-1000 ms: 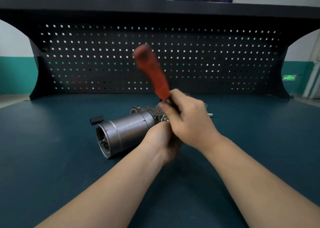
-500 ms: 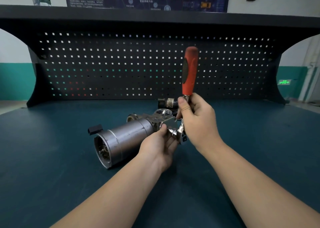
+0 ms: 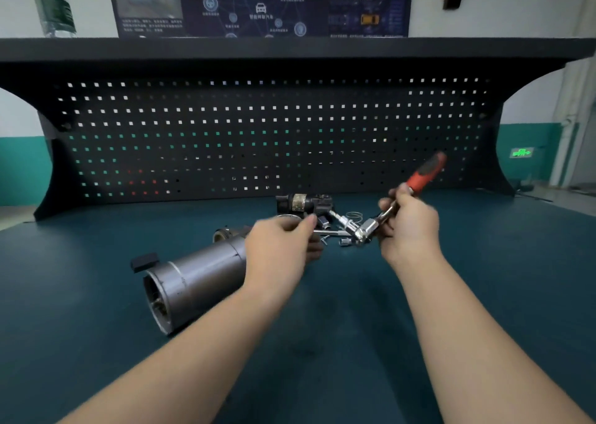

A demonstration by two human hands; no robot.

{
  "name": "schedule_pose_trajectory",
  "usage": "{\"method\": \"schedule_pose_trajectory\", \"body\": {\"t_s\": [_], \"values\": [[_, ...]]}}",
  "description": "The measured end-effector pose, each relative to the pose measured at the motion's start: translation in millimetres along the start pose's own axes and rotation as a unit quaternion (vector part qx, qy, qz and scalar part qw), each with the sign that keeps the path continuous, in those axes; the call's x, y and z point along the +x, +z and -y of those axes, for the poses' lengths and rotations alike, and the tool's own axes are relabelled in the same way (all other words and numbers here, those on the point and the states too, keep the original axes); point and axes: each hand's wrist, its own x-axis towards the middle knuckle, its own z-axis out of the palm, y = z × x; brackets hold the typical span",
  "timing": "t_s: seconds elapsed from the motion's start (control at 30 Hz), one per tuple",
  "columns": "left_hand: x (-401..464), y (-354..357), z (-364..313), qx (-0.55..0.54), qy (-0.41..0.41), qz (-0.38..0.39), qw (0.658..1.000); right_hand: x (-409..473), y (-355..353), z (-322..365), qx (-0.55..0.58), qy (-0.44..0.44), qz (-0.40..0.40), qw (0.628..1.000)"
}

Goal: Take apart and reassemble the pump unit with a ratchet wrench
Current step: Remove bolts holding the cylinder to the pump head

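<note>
The right hand point(image 3: 409, 227) has its fingers curled tight round the metal shank of the ratchet wrench point(image 3: 392, 209), just below the red grip. The wrench's long axis runs diagonally — red handle up and away to the right, chrome head and socket low and pointing left toward the pump. The head hangs just left of the right fingers, above the desk point(image 3: 483, 294), not seated on any bolt.

The left hand point(image 3: 279, 246) sits on the near end of the pump unit point(image 3: 193, 281), at its valve-block end. Its fingers are curled loosely there; motion blur and the back of the hand hide whether they clamp the block or pinch a small part, so the grip cannot be told for sure.

The pump lies on its side. Its long axis runs from the open motor end, low and left of the left fingers, up to the block end under them. So the fastener end of the pump is left of and slightly below the wrench head — near, but apart.

Loose sockets and bolts point(image 3: 343, 240) lie on the desk between the two hands, with a dark cylinder part point(image 3: 303, 202) and a wire spring ring point(image 3: 354, 216) just beyond them.

Judgement: the next move likely turns on swinging the wrench head leftward onto the block. The right hand is nearer the tool work, the left steadies.
</note>
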Motion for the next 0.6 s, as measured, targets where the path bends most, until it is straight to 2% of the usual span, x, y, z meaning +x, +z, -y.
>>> {"method": "schedule_pose_trajectory", "body": {"t_s": [0.03, 0.1, 0.13, 0.2, 0.27, 0.37, 0.5, 0.6], "values": [[14.4, 3.7, -3.7, 0.157, 0.083, -0.008, 0.984, 3.8, -2.7, -3.0, 0.036, 0.022, -0.050, 0.998], [46.9, 21.5, -10.2, 0.440, 0.177, 0.010, 0.880, 11.2, -9.4, -10.5, 0.084, 0.054, -0.131, 0.986], [62.5, 32.9, -11.6, 0.527, 0.180, 0.029, 0.830, 15.3, -13.1, -15.5, 0.083, 0.067, -0.160, 0.981], [87.6, 54.5, -8.8, 0.626, 0.139, 0.067, 0.764, 22.3, -18.7, -24.9, 0.049, 0.085, -0.195, 0.976], [106.0, 68.2, 3.0, 0.682, 0.090, 0.095, 0.720, 28.0, -21.8, -31.3, 0.023, 0.094, -0.210, 0.973], [125.0, 71.3, 24.9, 0.728, 0.021, 0.113, 0.675, 34.3, -20.3, -34.2, 0.016, 0.107, -0.205, 0.973], [134.0, 70.8, 34.9, 0.746, -0.061, 0.146, 0.647, 40.7, -19.7, -33.3, 0.001, 0.133, -0.215, 0.968], [132.5, 70.2, 33.1, 0.763, -0.056, 0.178, 0.619, 39.6, -18.7, -35.7, -0.008, 0.146, -0.211, 0.967]]}}
